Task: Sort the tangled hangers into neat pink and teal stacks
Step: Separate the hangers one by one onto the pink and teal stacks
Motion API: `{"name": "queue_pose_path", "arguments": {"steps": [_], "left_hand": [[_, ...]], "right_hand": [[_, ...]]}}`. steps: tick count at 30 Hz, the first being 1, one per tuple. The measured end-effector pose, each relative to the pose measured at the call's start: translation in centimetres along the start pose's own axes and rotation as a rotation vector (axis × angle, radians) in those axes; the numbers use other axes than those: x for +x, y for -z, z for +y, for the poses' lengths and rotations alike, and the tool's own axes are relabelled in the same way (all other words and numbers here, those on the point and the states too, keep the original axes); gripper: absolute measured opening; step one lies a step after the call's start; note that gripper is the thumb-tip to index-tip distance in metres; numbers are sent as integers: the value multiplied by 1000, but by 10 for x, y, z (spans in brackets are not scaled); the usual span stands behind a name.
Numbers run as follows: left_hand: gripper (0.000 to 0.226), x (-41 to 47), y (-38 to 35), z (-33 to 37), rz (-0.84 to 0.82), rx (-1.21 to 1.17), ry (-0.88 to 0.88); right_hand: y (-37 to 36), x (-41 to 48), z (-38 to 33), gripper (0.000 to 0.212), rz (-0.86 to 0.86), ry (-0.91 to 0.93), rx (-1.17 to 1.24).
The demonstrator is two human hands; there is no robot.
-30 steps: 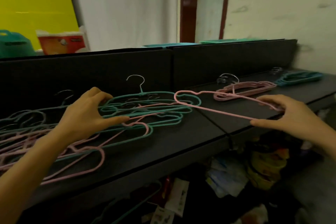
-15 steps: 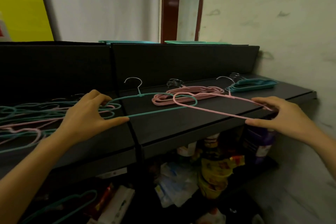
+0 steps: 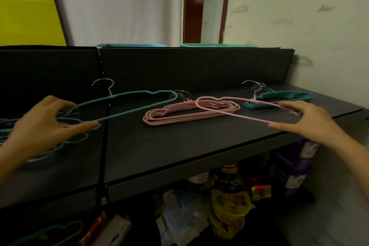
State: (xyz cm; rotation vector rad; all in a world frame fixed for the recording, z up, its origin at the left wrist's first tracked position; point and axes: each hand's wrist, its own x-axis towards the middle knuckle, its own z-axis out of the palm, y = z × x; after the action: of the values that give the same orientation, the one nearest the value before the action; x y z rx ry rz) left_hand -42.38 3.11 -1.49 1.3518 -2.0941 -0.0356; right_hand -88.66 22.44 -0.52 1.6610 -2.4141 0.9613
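A dark table point(image 3: 179, 146) is running across the scene from left to right, with a dark upright panel point(image 3: 199, 66) standing along its far edge and a pale wall point(image 3: 299, 16) closing it off on the right. Under the table, cluttered packages point(image 3: 229, 205) are sitting in shadow.

On the far left of the table, a tangled pile of hangers point(image 3: 65, 142) is lying partly under the left arm. Near the middle, a neat pink stack point(image 3: 189, 113) is lying flat, its metal hooks pointing to the far side. To its right, near the far right of the table, a teal stack point(image 3: 283, 99) is lying flat as well, apart from the pink one.

The left hand point(image 3: 46, 124) is gripping a single teal hanger point(image 3: 127, 106) by its left end, fingers above and thumb below, holding it raised over the table with its metal hook pointing up. The right hand point(image 3: 307, 122) is pinching a single pink hanger point(image 3: 229, 110) by its right end between fingers and thumb; the hanger is reaching left, its far end hovering over the right end of the pink stack, and its top wire is crossing in front of the teal stack.

On the floor at the near left, one more teal hanger point(image 3: 50, 233) is lying among the clutter.
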Motion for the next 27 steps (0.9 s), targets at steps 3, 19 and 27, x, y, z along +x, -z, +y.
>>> {"name": "queue_pose_path", "arguments": {"steps": [3, 19, 27], "left_hand": [[102, 12, -3, 0, 40, -3, 22], [80, 59, -39, 91, 96, 71, 2], [86, 64, -61, 127, 88, 120, -13]], "right_hand": [[-10, 29, 5, 89, -72, 43, 24], [-111, 155, -37, 86, -392, 390, -9], [-114, 167, -27, 77, -541, 488, -2]]}}
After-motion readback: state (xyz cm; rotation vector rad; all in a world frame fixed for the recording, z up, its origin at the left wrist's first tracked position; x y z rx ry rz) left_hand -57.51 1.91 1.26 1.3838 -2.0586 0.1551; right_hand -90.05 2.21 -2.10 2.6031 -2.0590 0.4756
